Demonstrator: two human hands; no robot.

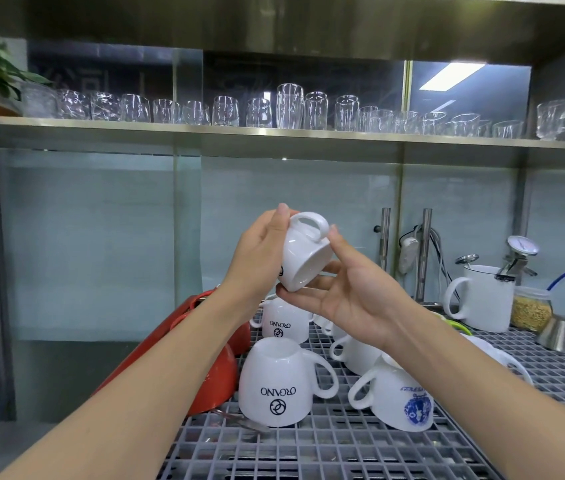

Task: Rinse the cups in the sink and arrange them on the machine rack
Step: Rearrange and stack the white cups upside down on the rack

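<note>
I'm gripping the cup (303, 258) in 2 hands, left (260, 251) at 9 o'clock, right (354, 289) at 4 (glazed, probably wet and slippery, chippable); fingers curling round its body.

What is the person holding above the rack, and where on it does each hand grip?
A white cup, tilted: left hand on its body, right hand under the rim, thumb by the handle.

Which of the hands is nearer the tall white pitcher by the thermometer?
Right. The right hand sits left of the white pitcher; the left hand is farther left, across the held cup.
</note>
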